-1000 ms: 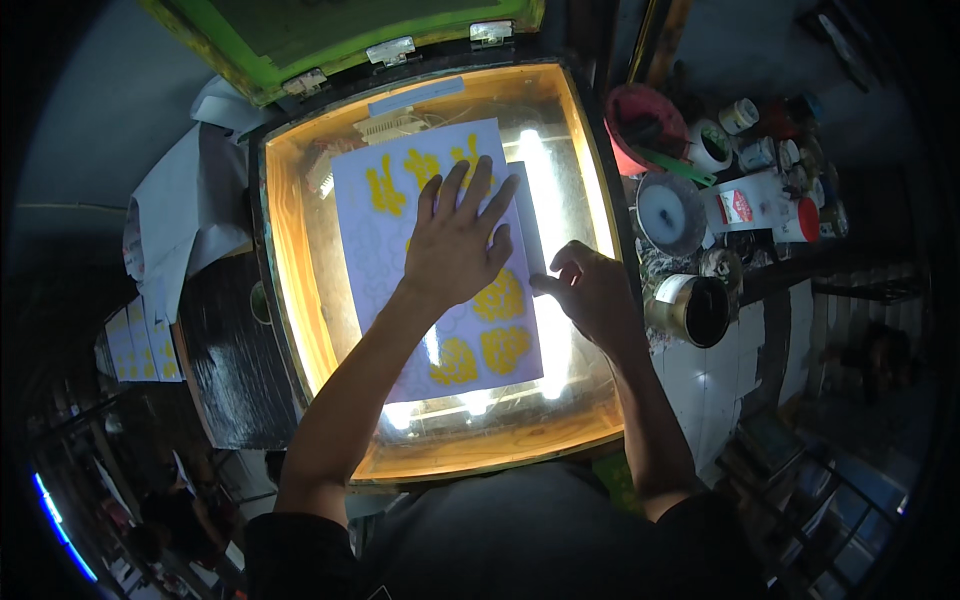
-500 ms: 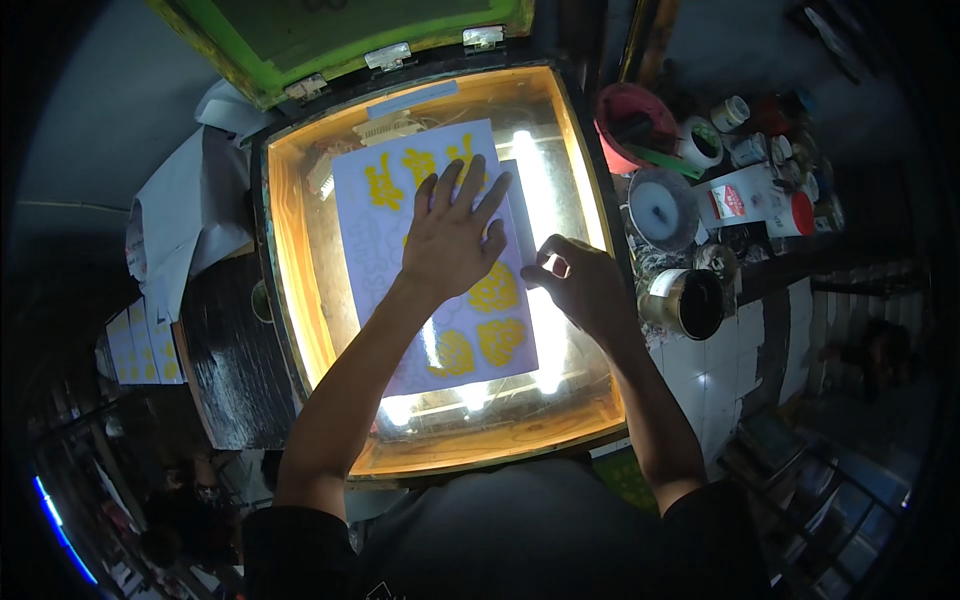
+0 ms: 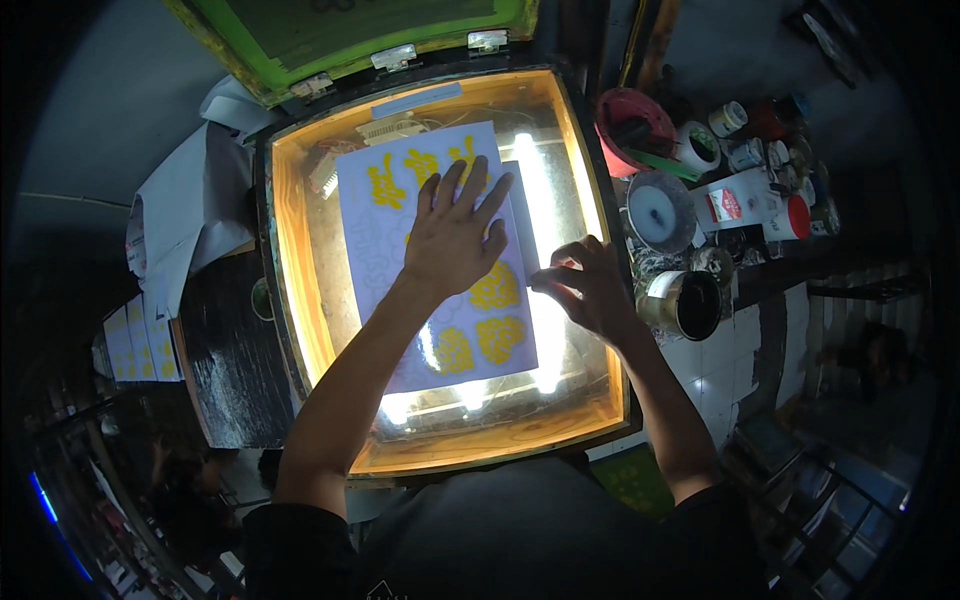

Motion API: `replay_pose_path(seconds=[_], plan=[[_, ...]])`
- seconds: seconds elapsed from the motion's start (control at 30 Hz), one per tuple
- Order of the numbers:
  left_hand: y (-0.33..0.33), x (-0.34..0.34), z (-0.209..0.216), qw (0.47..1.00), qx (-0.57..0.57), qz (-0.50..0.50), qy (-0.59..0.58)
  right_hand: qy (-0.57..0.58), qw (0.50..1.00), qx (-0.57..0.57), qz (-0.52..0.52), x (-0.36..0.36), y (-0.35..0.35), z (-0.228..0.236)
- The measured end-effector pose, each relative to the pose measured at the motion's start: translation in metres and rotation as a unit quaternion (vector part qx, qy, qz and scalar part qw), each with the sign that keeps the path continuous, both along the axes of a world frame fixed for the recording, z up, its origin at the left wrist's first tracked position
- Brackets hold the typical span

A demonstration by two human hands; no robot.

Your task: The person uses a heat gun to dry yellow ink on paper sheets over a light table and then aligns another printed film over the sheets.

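My left hand [image 3: 452, 235] lies with spread fingers on a pale sheet of paper [image 3: 372, 255] printed with yellow motifs, pressing it to the glass of a lit light box [image 3: 470, 448]. Fluorescent light glows up through the glass around the sheet. Along the sheet's right edge a thin grey strip [image 3: 516, 185] shows from beneath. My right hand [image 3: 588, 290] is at that edge, thumb and index finger pinched together. Whatever sits between those fingertips is too small to make out.
A green screen-printing frame [image 3: 400, 18] stands raised on clamps [image 3: 393, 57] at the far side. To the right are a pink bowl [image 3: 634, 110], a brown jar [image 3: 684, 303] and several paint containers. White paper [image 3: 185, 195] is stacked at left, near more printed sheets [image 3: 140, 340].
My right hand has shifted slightly, its thumb and index finger still at the sheet's right edge. My left hand stays flat on the sheet.
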State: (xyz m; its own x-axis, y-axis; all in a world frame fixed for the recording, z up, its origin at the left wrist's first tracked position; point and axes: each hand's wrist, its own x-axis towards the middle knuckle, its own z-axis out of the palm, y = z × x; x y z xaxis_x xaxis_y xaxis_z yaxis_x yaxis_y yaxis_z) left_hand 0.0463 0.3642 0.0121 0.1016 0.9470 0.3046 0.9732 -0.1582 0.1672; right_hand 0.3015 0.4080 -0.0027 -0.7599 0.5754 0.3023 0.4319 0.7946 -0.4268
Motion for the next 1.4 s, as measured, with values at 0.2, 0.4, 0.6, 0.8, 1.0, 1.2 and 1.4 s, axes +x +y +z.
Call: replay_pose_path(seconds=[0.2,0.4,0.6,0.8,1.0,1.2,1.4], plan=[[0.0,0.0,-0.001,1.0,0.004,0.002,-0.007,-0.04,0.981,-0.182,-0.055,-0.029,0.011,0.029],[0.0,0.001,0.0,1.0,-0.004,0.002,-0.015,-0.094,0.974,-0.206,-0.016,-0.038,0.018,0.021],[0.001,0.001,-0.002,1.0,-0.004,0.004,-0.014,-0.063,0.939,-0.336,-0.044,-0.034,0.038,0.033],[-0.001,0.0,-0.002,1.0,-0.013,0.003,0.002,-0.044,0.948,-0.314,-0.023,-0.038,0.031,0.042],[-0.002,0.0,-0.006,1.0,-0.027,0.001,0.003,-0.082,0.959,-0.267,-0.05,-0.043,0.026,0.039],[0.0,-0.002,-0.007,1.0,-0.006,0.003,-0.024,-0.142,0.951,-0.259,-0.09,-0.053,0.027,0.042],[-0.001,-0.002,-0.005,0.999,0.01,0.008,-0.045,-0.057,0.959,-0.264,-0.08,-0.068,0.057,0.037]])
